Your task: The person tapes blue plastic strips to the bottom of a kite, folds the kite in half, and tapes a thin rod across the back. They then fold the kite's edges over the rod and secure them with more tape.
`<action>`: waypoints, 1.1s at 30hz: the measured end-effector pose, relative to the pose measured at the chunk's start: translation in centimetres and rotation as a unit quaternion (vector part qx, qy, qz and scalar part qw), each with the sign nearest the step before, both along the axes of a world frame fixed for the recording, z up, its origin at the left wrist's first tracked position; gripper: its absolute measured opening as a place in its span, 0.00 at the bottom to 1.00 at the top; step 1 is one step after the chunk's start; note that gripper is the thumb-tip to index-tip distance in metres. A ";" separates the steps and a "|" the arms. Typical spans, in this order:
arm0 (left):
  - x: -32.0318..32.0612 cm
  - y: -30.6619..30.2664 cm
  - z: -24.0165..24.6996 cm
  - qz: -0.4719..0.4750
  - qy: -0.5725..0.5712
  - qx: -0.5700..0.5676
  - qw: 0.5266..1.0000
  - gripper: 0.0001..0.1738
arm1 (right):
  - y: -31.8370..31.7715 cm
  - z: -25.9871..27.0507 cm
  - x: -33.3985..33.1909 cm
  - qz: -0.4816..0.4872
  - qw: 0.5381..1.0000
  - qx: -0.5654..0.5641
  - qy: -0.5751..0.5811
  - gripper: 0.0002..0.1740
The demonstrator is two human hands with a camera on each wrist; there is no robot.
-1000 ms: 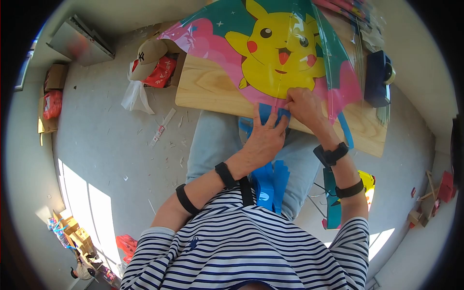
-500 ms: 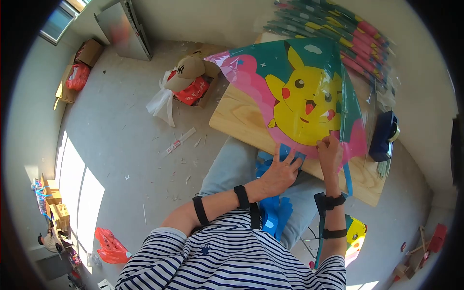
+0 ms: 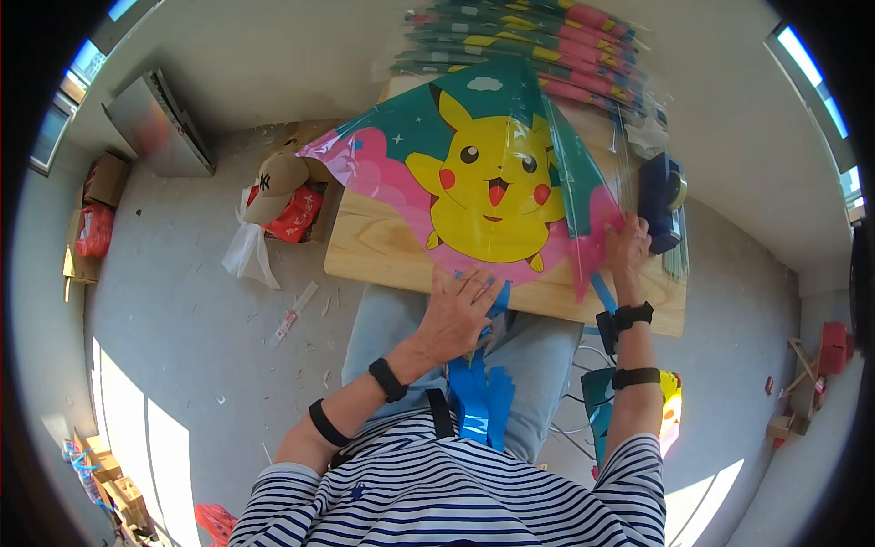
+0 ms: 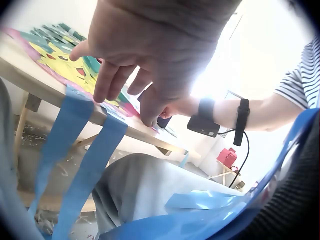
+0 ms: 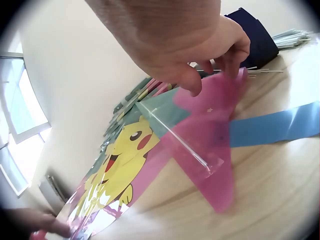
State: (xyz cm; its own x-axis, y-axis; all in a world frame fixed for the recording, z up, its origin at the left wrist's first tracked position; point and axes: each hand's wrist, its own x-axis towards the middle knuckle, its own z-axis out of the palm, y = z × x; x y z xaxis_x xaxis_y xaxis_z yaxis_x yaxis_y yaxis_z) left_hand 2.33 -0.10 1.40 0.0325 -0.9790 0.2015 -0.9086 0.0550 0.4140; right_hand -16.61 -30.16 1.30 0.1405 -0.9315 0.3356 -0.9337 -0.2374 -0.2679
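Observation:
A kite (image 3: pixel 492 196) printed with a yellow cartoon character on pink and green film lies on the wooden table. Its right side is folded over, showing a pink flap (image 5: pixel 200 145). My left hand (image 3: pixel 460 310) rests at the kite's lower edge with fingers spread, over the top of the blue ribbon tails (image 4: pixel 65 120) that hang off the table. My right hand (image 3: pixel 627 246) is at the kite's right corner. In the right wrist view its bent fingertips meet the pink film's edge, while the thumb stands apart from them.
A navy tape dispenser (image 3: pixel 661 205) stands right of the kite, beside thin pale sticks (image 5: pixel 295 39). Several packed kites (image 3: pixel 529 46) lie at the table's back. More blue ribbon (image 3: pixel 474 401) lies on my lap. A box with a beige cap (image 3: pixel 278 178) sits left of the table (image 3: pixel 383 242).
My right hand has left the kite's bottom middle and moved right to its right corner. The left hand stays by the lower edge and blue ribbon. The head view has shifted.

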 end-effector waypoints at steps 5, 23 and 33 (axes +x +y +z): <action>4.4 -0.4 -0.3 0.115 -0.068 0.013 0.991 0.41 | -3.3 0.4 0.3 0.030 0.997 0.058 0.050 0.13; -11.2 -12.9 -1.6 -0.134 0.057 -0.004 0.989 0.35 | 6.8 18.4 -0.6 0.184 0.978 -0.028 -0.095 0.04; 0.1 -1.4 1.4 -0.269 0.113 0.137 0.947 0.28 | 8.0 3.1 6.6 0.329 0.944 0.037 0.003 0.12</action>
